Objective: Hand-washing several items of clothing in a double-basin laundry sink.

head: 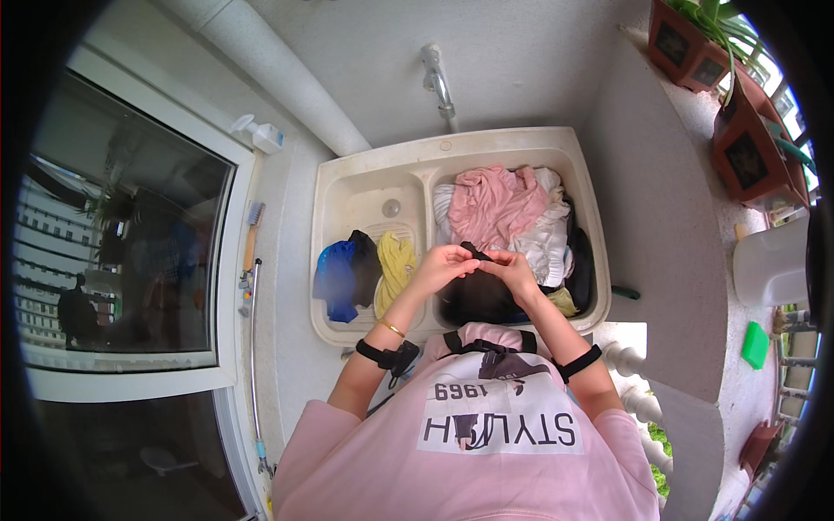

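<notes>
Both my hands meet over the front left part of the sink's right basin. My left hand (446,266) pinches one side of a small black cloth piece (475,251), and my right hand (511,268) pinches its other side. Dark fabric hangs below them, partly blurred. Behind them a crumpled pink garment (496,203) lies on white clothes (539,251) in the right basin. In the left basin of the double sink (378,149) are a blue cloth (337,280), a black cloth (365,264) and a yellow cloth (395,260) on the ribbed slope.
A metal faucet (443,94) comes from the wall behind the sink. On the left ledge are a white spray bottle (266,138) and a wooden-handled brush (251,238). Potted plants (690,49), a white plastic container (769,264) and a green object (755,345) stand along the right ledge.
</notes>
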Demonstrator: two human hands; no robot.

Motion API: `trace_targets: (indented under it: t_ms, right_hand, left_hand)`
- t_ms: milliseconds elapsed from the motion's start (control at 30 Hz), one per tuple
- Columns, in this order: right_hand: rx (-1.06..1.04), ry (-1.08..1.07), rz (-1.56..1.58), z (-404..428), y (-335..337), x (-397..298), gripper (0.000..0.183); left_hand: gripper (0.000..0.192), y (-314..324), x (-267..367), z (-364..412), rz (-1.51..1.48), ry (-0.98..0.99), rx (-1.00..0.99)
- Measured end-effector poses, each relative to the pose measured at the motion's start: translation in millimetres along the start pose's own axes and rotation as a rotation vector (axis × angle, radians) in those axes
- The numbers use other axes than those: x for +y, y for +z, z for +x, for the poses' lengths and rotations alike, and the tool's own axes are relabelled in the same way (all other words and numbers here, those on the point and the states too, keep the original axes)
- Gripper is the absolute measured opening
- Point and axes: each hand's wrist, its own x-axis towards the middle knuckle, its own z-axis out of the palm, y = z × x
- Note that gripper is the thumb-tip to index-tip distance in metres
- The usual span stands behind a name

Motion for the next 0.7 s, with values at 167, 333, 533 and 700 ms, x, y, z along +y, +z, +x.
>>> trace_targets:
  t_ms: [167,333,533,700]
  right_hand:
    - [0.041,-0.028,-0.014,3.4,0.0,5.9,0.024]
    - [0.035,-0.073,0.08,0.2,3.1,3.5,0.019]
    - [-0.021,-0.103,0.091,-0.8,0.3,6.1,0.018]
    - [-0.037,-0.135,0.069,2.0,0.9,10.2,0.016]
  left_hand:
    - [0.023,-0.6,2.6,-3.1,-0.009,-0.035,0.002]
    - [0.022,-3.8,-0.2,-5.8,-0.301,-0.137,-0.006]
    - [0.019,-1.2,5.6,-8.0,-0.373,-0.185,-0.019]
    - [0.019,-0.8,4.3,-6.5,-0.354,-0.181,-0.026]
